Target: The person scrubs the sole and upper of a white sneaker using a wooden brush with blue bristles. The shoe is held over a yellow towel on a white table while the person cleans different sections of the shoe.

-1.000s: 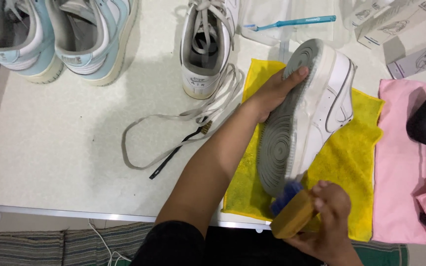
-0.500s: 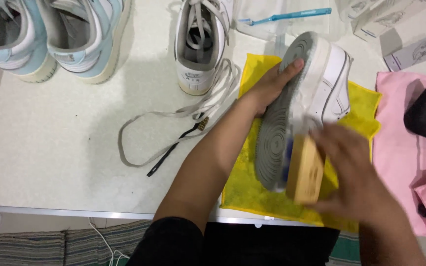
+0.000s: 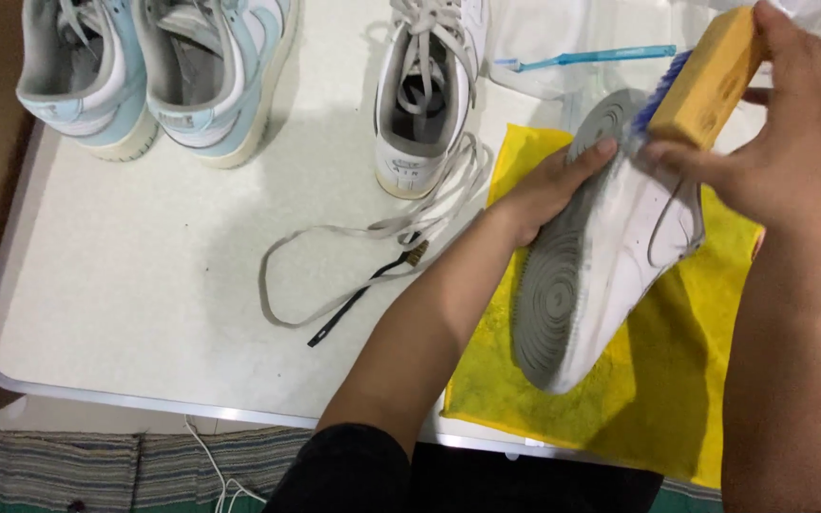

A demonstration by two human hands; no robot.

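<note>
A white sneaker [image 3: 620, 256] lies on its side on a yellow cloth [image 3: 658, 380], its grey sole [image 3: 563, 285] turned toward me. My left hand [image 3: 548, 185] presses flat on the sole near the toe and steadies the shoe. My right hand [image 3: 772, 142] grips a wooden scrub brush [image 3: 710, 71] with blue bristles, held at the shoe's far end, the bristles touching the toe edge of the sole.
A second white sneaker [image 3: 425, 90] stands upright behind, with a loose lace [image 3: 372, 247] trailing on the white table [image 3: 144, 285]. A pair of light-blue sneakers [image 3: 159, 71] sits at the far left. A blue toothbrush [image 3: 591, 59] lies at the back.
My right hand has carried the brush from the heel end near me up along the sole to the toe end. The left hand has stayed on the shoe.
</note>
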